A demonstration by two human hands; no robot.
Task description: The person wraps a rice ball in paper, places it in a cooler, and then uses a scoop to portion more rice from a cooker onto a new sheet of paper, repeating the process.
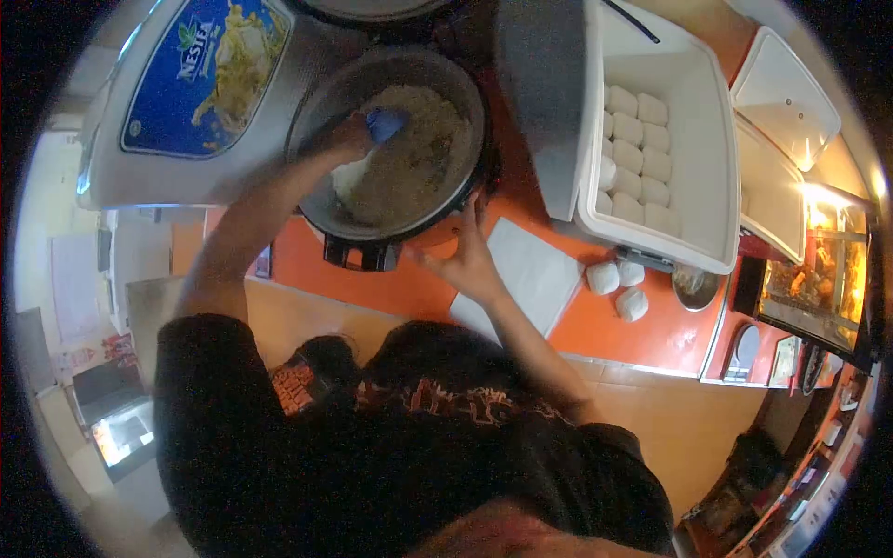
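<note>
A large round cooking pot (321, 191) with black side handles stands on the red counter. Pale, brownish grains, looking like rice, cover part of its inside. My left hand (352, 136) reaches into the pot, its fingers closed on a blue object (386, 124) whose kind I cannot make out. Just below that hand, a white patch (349, 179) shows against the pot's inner wall. My right hand (470, 265) rests at the near right side of the pot, fingertips against the outer rim and thumb spread away. It holds nothing.
A white cooler box (665, 240) at the right holds rows of white wrapped bundles. Several similar bundles (633, 304) lie on the counter (651, 339), near a white sheet (526, 270) and a metal bowl (696, 286). A Nestea-labelled container (209, 79) stands left.
</note>
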